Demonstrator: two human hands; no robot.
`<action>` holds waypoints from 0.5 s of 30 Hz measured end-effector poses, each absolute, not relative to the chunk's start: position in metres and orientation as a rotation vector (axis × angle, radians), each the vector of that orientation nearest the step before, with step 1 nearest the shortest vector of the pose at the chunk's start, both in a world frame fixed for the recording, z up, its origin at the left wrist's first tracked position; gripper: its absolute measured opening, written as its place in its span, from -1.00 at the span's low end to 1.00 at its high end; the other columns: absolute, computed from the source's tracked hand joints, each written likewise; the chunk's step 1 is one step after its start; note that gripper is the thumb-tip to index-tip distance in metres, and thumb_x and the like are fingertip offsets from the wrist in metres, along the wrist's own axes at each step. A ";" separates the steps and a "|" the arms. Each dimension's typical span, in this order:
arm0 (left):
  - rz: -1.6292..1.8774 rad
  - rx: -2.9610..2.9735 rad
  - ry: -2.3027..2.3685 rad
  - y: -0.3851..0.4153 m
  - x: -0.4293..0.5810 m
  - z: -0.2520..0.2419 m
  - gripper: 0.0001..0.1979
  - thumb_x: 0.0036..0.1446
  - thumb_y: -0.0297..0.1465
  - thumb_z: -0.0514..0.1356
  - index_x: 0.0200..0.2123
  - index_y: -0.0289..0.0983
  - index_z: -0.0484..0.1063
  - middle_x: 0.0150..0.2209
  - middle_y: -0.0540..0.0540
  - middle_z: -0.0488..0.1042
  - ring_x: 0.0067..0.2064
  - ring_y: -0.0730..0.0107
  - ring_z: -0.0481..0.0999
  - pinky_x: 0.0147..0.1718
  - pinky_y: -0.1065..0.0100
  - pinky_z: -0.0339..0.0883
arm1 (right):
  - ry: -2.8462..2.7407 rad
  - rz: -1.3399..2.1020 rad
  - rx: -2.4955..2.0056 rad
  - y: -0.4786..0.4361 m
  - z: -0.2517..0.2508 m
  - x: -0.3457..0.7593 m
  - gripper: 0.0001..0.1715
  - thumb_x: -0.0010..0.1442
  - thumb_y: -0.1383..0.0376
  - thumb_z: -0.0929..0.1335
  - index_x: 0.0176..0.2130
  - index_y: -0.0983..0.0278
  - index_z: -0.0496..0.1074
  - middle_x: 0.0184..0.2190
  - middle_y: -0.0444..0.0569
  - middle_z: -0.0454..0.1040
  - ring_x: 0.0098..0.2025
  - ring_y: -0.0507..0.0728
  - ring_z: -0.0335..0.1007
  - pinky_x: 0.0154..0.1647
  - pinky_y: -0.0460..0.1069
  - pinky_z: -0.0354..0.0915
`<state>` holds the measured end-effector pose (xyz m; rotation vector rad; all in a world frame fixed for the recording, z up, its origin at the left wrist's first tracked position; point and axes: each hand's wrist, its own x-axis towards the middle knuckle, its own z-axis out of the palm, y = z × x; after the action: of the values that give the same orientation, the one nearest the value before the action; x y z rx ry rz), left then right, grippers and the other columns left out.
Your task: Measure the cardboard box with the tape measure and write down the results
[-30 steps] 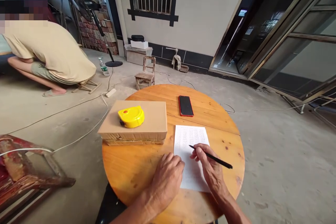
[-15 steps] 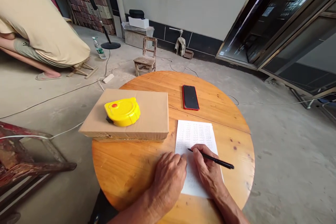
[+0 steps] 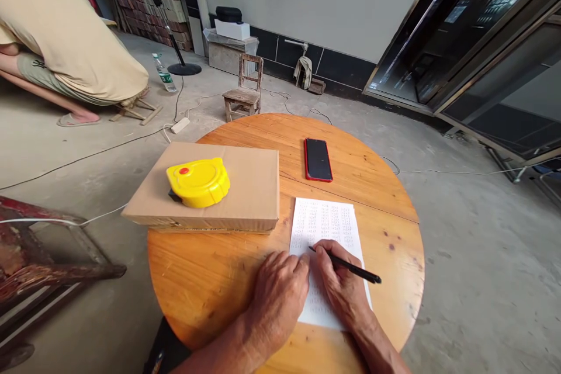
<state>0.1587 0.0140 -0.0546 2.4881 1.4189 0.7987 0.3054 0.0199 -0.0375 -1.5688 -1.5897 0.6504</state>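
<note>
A sheet of white paper (image 3: 326,213) with rows of small handwritten marks lies on the round wooden table (image 3: 385,298). My right hand (image 3: 344,280) rests on it, fingers closed around a black pen (image 3: 357,270). The pen slants, its tip at the paper near the left end of a row; whether it touches I cannot tell. My left hand (image 3: 283,283) lies palm down over the paper's left edge, fingers curled together, with nothing visible in them. Its fingertips are partly hidden.
At the table's left, a yellow tape measure (image 3: 199,182) sits on a cardboard box (image 3: 249,187). A red-edged phone (image 3: 318,159) lies beyond the paper. A small wooden chair (image 3: 243,93) stands behind the table. Another person (image 3: 74,41) sits low at the far left.
The view has shifted slightly. My right hand and the pen have moved a little left along with the paper in view. Both hands keep the same pose.
</note>
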 end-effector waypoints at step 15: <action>0.784 2.490 1.441 0.015 0.158 -0.053 -0.78 0.14 -0.62 0.08 -0.44 -0.21 0.39 -0.50 -0.05 0.43 -0.40 0.24 0.45 -0.38 0.24 0.30 | -1.611 0.629 -1.581 0.020 -0.037 0.304 -0.70 0.32 0.18 0.27 -0.35 0.26 0.48 -0.49 -0.08 0.50 -0.50 0.06 0.32 -0.46 -0.07 0.29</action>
<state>0.1584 0.0150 -0.0528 2.4903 1.4410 0.7845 0.3041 0.0204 -0.0375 -1.5813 -1.6106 0.6289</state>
